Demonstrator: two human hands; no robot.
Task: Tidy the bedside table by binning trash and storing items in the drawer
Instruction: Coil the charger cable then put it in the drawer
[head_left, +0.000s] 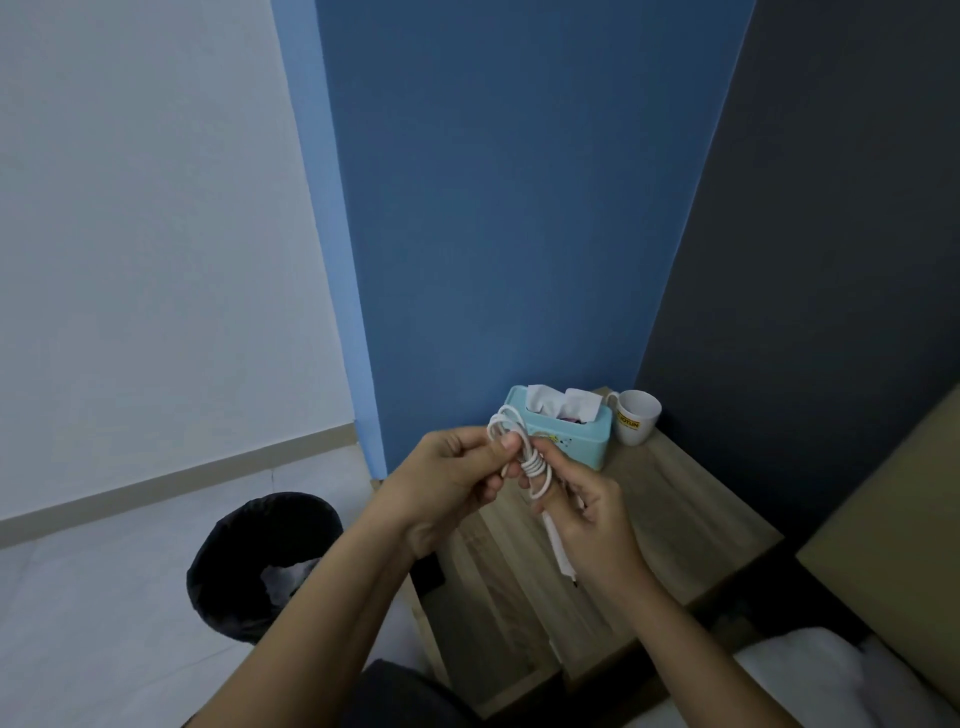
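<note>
Left hand (457, 480): grip pinching looped white cable (524, 457) | right hand (587, 514): grip clenched on cable's wrapped middle, plug end hanging below | cable held above table (675, 509), off surface | tissue box (563, 434), mug (636, 415) at table's far edge | black bin (249, 561) on floor left of table

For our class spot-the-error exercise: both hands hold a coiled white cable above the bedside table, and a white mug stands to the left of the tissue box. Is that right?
Not quite. The head view shows the mug to the right of the tissue box, not left. Otherwise correct: left hand and right hand hold the coiled white cable above the table.
</note>
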